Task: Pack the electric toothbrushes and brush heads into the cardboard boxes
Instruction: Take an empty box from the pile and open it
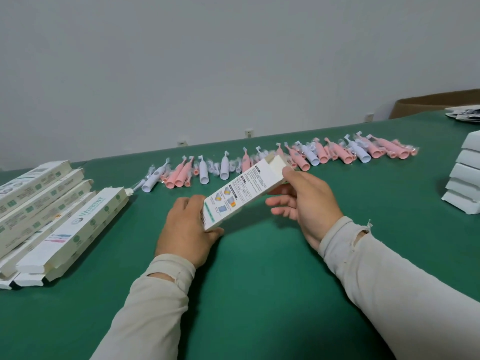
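Note:
A long white printed cardboard box is held slanted above the green table, its far end open with a flap up. My left hand grips its near lower end. My right hand holds the far end, thumb on top beside the open flap. Behind the box, a row of pink and white electric toothbrushes lies across the table, with small brush heads in clear wrappers among them.
Several long printed boxes lie side by side at the left. A stack of flat white boxes stands at the right edge. A brown carton and some papers sit at the far right, behind them a grey wall.

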